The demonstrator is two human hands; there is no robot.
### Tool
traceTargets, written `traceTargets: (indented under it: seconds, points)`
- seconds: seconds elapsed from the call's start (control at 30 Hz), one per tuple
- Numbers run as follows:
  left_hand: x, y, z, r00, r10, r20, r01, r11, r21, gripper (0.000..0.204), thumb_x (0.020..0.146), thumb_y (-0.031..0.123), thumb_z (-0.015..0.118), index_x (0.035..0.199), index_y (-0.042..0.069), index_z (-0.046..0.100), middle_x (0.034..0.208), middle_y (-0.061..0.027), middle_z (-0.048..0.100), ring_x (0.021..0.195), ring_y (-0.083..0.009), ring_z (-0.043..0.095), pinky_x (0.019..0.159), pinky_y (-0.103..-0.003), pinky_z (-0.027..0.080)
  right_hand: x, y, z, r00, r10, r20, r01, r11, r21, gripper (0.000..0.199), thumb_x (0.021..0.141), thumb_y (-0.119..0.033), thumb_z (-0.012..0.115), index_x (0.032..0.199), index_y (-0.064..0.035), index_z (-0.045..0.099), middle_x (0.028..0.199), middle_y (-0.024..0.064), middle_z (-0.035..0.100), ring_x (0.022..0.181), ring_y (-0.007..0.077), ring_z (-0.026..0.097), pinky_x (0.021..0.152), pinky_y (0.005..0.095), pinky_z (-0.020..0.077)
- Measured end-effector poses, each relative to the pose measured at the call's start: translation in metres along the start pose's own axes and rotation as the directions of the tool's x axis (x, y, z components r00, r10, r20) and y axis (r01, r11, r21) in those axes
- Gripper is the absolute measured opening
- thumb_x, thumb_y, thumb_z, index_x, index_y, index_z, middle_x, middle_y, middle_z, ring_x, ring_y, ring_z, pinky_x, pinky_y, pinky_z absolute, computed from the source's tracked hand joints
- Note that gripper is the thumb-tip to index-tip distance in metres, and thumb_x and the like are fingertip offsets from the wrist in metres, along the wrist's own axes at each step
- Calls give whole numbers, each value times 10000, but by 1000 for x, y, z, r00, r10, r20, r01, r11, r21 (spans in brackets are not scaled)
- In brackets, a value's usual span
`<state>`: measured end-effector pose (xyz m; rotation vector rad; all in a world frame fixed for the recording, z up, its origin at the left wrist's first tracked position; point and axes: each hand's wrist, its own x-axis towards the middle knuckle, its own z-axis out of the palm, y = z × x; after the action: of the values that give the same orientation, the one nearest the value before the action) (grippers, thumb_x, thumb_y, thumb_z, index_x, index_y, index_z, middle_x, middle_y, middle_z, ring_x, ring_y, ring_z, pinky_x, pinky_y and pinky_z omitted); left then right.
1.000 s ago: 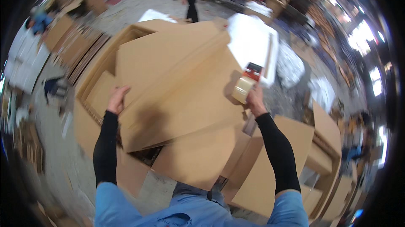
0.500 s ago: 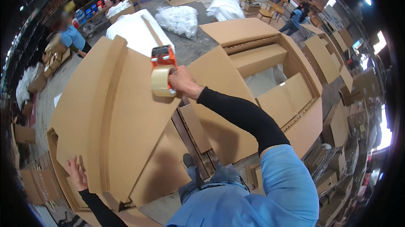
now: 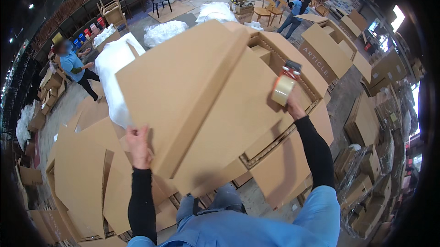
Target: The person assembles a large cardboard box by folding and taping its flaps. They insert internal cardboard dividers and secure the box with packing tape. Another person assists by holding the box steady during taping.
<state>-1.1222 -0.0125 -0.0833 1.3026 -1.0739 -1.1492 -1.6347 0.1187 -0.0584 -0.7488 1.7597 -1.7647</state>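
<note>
A large folded cardboard sheet with a raised ridge across it is held in front of me, tilted over the open carton on the right. My left hand has its fingers curled at the sheet's left edge. In my right hand is a tape dispenser with a red-orange frame and a roll of clear tape. It is above the sheet's right part, and that hand's grip is partly hidden behind the roll. The sheet covers much of the right carton's opening.
Another carton with flaps stands at left. Beyond are a white wrapped piece and bundles of clear plastic. A co-worker in blue stands at far left; other people are at the back right. Stacked cardboard lines the right.
The cardboard sheet has moved from the left carton to the right, over the right carton. Both hands moved right with it, the tape dispenser still in my right hand. My view has also shifted.
</note>
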Motion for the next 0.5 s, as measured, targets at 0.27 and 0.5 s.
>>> traceTargets:
  seconds: [0.27,0.5]
  points:
    - [-59,-58,212,995,-25,95,16,996,89,303,845,153,779,921,57,501,886,-14,512,839,-113,497,729,-298,461,79,59,-213,987,47,-157,-76,980,-185,224,954,-227,705,1061,-33,742,909,45,741,776,151,719,680,330,577]
    - [-54,-111,267,982,-166,89,113,898,425,783,778,339,820,1337,-131,539,1338,-314,535,1256,-417,508,1095,-487,406,118,103,-252,972,120,-202,-155,973,-169,261,949,-233,708,1079,-8,730,911,56,736,759,161,718,658,342,569]
